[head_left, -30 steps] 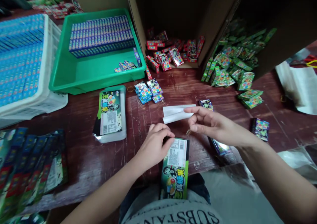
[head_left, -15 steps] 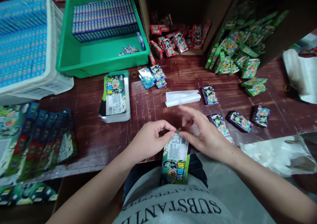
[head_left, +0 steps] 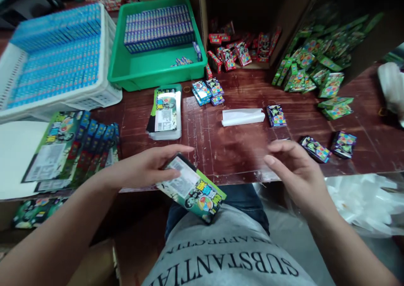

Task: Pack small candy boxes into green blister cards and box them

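Note:
My left hand (head_left: 151, 166) grips one end of a flat green-and-black candy pack (head_left: 194, 189), thumb on top and fingers beneath. The pack tilts above my lap at the table's front edge, its white label facing up. My right hand (head_left: 295, 172) is apart from it on the right, thumb and curved fingers separated with nothing seen between them. Close to that hand are two dark candy boxes (head_left: 315, 148). Behind lie a folded white paper (head_left: 243, 117) and another dark candy box (head_left: 276, 115). A stack of printed cards in clear plastic trays (head_left: 164, 114) sits beyond my left hand.
A green tub (head_left: 154, 69) and a white crate (head_left: 104, 79) of small boxes stand at back left. Finished-looking packs (head_left: 53, 147) lean at left. Red boxes (head_left: 229, 58) and green boxes (head_left: 331, 84) spill from cartons. A bag of white pieces (head_left: 362, 197) hangs at right.
My left hand has carried the pack leftward and turned it. My right hand has let go of its end and moved right. The view has shifted left.

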Motion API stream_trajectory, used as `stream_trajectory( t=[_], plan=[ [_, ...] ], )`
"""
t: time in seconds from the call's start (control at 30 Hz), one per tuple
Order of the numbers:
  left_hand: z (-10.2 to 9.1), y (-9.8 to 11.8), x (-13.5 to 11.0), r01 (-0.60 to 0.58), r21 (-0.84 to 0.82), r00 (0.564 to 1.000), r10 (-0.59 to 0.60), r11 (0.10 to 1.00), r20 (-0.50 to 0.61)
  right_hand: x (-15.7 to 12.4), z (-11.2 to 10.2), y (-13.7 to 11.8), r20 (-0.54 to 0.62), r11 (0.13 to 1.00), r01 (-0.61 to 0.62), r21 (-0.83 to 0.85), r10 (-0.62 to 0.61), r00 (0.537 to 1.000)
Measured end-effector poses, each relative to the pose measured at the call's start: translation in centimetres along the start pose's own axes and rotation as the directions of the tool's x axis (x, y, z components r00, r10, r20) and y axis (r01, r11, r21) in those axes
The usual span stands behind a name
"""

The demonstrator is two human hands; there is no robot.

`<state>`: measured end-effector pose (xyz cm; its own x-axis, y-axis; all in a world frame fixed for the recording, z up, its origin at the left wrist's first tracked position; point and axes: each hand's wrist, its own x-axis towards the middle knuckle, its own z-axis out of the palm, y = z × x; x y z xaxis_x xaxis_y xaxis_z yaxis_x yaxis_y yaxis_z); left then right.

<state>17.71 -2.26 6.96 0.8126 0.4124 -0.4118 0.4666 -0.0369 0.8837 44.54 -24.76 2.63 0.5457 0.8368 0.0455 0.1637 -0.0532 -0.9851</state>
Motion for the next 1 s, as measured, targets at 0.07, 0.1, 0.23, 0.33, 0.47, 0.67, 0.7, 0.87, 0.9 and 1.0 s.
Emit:
stream_trajectory(
  t=[0.07,0.1,0.23,0.33,0.47,0.67,0.7,0.87,0.9,1.0],
  plan=[
    [-0.4,-1.6,-2.6,0.044,-0.099,0.986,-0.06,0.994,-0.158,-1.2,0.3,0.3,0.021,0.979,-0.151,0.135,0.149,0.989],
    [-0.2,-2.4,-3.7,0.032,-0.121,0.963,-0.063,0.992,-0.264,-1.7,0.8,0.4,0.068,0.943,-0.245,0.227,0.236,0.969],
    [2.2,-5.0,-6.9,-0.062,-0.193,0.8,-0.067,0.979,-0.597,-2.0,4.7,-0.3,0.298,0.621,-0.56,0.548,0.48,0.825],
    [3.8,-6.3,-8.1,-0.08,-0.287,0.778,-0.12,0.955,-0.617,-1.1,7.6,-0.8,0.39,0.504,-0.635,0.586,0.511,0.766],
    [4.7,-7.3,-9.6,-0.104,-0.359,0.754,-0.162,0.927,-0.637,-0.1,10.1,-1.0,0.455,0.493,-0.693,0.527,0.525,0.719],
    [4.8,-8.7,-12.6,-0.306,-0.518,0.743,-0.139,0.799,-0.654,0.2,12.2,-1.3,0.498,0.541,-0.73,0.417,0.536,0.682],
    [4.6,-8.9,-13.2,-0.358,-0.558,0.744,-0.132,0.749,-0.655,0.6,12.6,-1.5,0.562,0.546,-0.748,0.377,0.508,0.653],
    [2.2,-9.1,-16.5,-0.537,-0.604,0.646,-0.173,0.589,-0.743,5.6,18.4,-5.3,0.945,0.643,-0.761,0.088,0.187,0.268],
    [1.4,-9.0,-17.0,-0.571,-0.565,0.573,-0.203,0.596,-0.794,7.3,20.7,-6.4,0.955,0.704,-0.705,0.087,0.142,0.259],
    [-1.7,-8.7,-17.7,-0.651,-0.37,0.261,-0.262,0.662,-0.929,12.9,29.0,-9.4,0.845,0.904,-0.354,0.241,-0.016,0.535]
  ],
)
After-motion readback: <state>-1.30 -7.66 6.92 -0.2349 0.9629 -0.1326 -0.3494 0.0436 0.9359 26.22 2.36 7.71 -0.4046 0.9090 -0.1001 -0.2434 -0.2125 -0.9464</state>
